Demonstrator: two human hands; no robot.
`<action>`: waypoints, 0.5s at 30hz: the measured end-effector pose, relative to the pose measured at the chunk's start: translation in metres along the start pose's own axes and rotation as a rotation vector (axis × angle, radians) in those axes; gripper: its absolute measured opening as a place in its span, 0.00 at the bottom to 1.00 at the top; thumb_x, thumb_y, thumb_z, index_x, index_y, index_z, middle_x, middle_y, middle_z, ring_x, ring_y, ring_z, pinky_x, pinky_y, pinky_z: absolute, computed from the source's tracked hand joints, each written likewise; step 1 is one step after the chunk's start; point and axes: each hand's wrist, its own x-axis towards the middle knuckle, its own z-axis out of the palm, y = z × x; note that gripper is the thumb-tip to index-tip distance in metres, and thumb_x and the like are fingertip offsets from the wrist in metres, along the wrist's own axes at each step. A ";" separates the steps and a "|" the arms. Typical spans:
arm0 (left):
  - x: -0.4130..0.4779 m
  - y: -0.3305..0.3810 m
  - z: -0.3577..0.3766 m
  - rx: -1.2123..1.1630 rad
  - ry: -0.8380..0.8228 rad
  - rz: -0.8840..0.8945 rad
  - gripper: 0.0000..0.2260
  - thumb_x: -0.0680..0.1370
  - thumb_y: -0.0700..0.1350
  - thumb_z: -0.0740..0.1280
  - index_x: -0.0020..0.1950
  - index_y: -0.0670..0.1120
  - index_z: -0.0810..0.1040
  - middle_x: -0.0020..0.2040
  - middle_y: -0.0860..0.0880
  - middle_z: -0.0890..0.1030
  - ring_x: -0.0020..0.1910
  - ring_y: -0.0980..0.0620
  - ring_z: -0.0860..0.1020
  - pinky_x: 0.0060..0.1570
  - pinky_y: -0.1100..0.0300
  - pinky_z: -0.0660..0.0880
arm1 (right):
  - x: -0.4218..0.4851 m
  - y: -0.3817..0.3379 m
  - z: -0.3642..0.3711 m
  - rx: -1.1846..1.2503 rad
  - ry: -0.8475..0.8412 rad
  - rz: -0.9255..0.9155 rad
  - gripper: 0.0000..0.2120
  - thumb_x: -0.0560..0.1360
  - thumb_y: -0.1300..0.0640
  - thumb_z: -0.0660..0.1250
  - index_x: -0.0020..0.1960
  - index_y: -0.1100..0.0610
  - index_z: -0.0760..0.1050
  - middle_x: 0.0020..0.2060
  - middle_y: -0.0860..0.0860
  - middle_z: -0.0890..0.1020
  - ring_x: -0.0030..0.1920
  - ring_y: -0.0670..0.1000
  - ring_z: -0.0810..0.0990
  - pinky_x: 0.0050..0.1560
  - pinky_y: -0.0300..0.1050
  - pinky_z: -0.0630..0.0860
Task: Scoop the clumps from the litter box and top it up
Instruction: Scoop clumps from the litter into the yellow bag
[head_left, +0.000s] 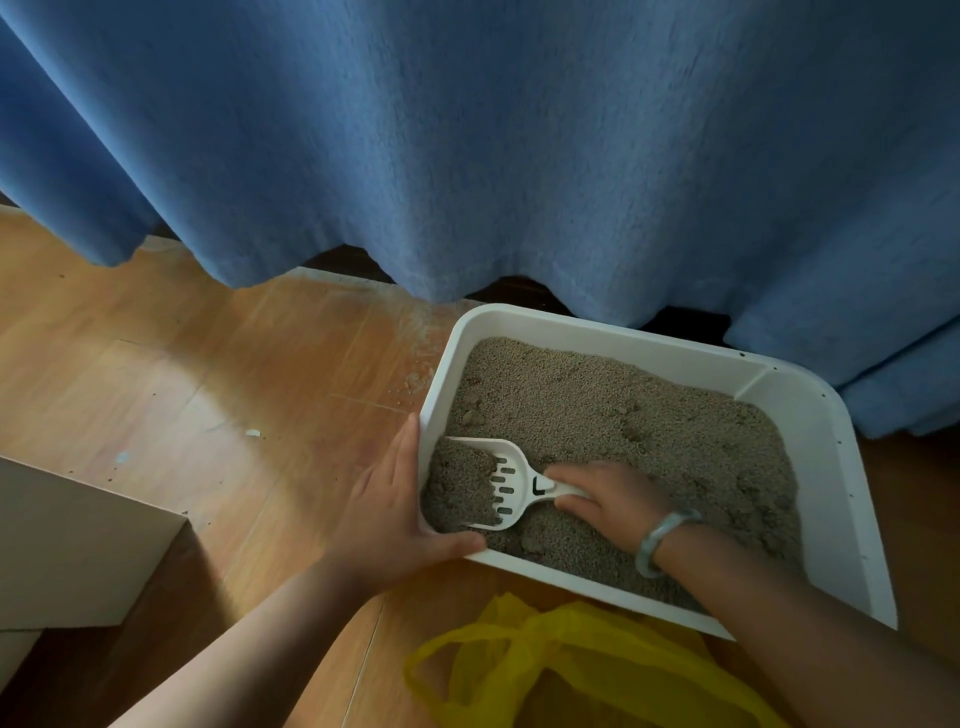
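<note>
Two hands work at a white litter box (810, 415) on a wooden floor (208, 364). At left we see a cardboard box (78, 540). Our left hand (395, 514) clasps the tray's near-left corner, thumb over the rim. A white slotted scoop (493, 483), loaded with grey litter (597, 410), lies inside that corner. Our right hand (613, 499) is closed on its handle. A yellow bag (571, 670) lies just in front of the tray; a blue curtain (519, 156) hangs behind.

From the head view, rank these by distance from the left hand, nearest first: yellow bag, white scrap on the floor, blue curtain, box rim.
1. Box rim: the left hand holds it at the near-left corner.
2. Yellow bag: on the floor below and right.
3. White scrap: on the floor to the left.
4. Blue curtain: behind the box.
</note>
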 end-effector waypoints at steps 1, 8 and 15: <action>-0.001 0.000 0.001 0.000 0.010 0.003 0.59 0.58 0.78 0.62 0.75 0.54 0.32 0.78 0.55 0.44 0.74 0.58 0.49 0.71 0.55 0.50 | 0.000 0.001 0.002 0.011 0.010 0.005 0.17 0.79 0.52 0.59 0.68 0.46 0.68 0.55 0.48 0.78 0.48 0.43 0.71 0.47 0.37 0.64; -0.007 -0.004 0.009 0.008 0.067 -0.055 0.60 0.56 0.82 0.54 0.77 0.51 0.40 0.78 0.52 0.50 0.76 0.53 0.52 0.73 0.50 0.55 | -0.004 0.008 0.005 0.032 0.036 0.022 0.17 0.78 0.49 0.60 0.67 0.45 0.68 0.56 0.45 0.77 0.51 0.42 0.72 0.49 0.38 0.68; -0.012 0.002 0.010 0.130 0.140 -0.073 0.57 0.57 0.82 0.51 0.77 0.49 0.44 0.77 0.51 0.54 0.74 0.50 0.56 0.71 0.49 0.54 | -0.021 0.011 -0.012 0.004 0.104 0.078 0.17 0.78 0.49 0.61 0.67 0.47 0.70 0.60 0.45 0.77 0.56 0.46 0.76 0.55 0.42 0.72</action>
